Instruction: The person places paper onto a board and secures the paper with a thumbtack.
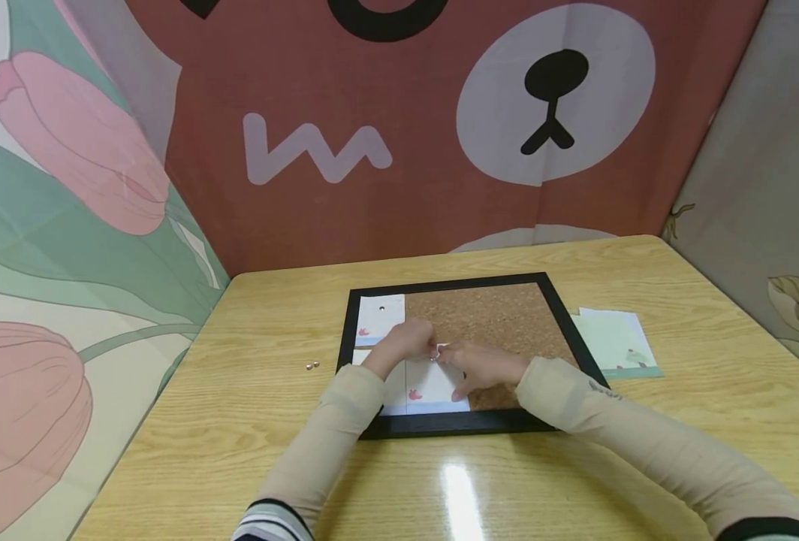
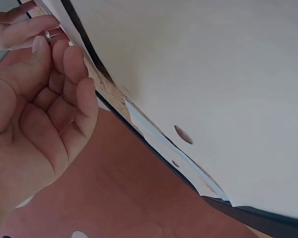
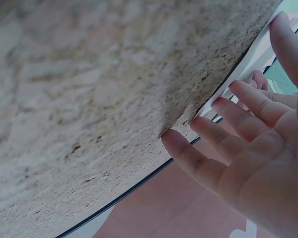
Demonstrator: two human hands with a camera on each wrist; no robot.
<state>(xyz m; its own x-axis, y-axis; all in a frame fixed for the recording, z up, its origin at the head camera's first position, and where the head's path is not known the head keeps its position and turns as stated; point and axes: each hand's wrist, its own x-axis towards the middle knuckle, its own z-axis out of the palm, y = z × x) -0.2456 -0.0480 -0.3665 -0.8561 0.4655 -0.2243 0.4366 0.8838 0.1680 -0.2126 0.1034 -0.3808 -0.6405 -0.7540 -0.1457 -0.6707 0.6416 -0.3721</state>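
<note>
A framed cork board (image 1: 487, 315) lies flat on the table, with white note sheets along its left side. My left hand (image 1: 409, 340) pinches a small silver thumbtack (image 2: 48, 37) between thumb and fingertips, just above the top part of the lower right sheet (image 1: 436, 387). Spread over that sheet's right part, my right hand (image 1: 483, 364) rests with straight fingers (image 3: 223, 136) on paper and cork. The upper left sheet (image 1: 389, 315) has a tack near its middle. Another sheet (image 1: 394, 391) at the lower left is partly hidden by the left hand and wrist.
Loose silver tacks (image 1: 313, 366) lie on the table left of the board. Right of it, a pale green sheet (image 1: 616, 346) overlaps another paper, close to the board's black frame (image 1: 571, 330). A printed cloth (image 1: 372, 210) hangs behind the wooden table (image 1: 271, 315).
</note>
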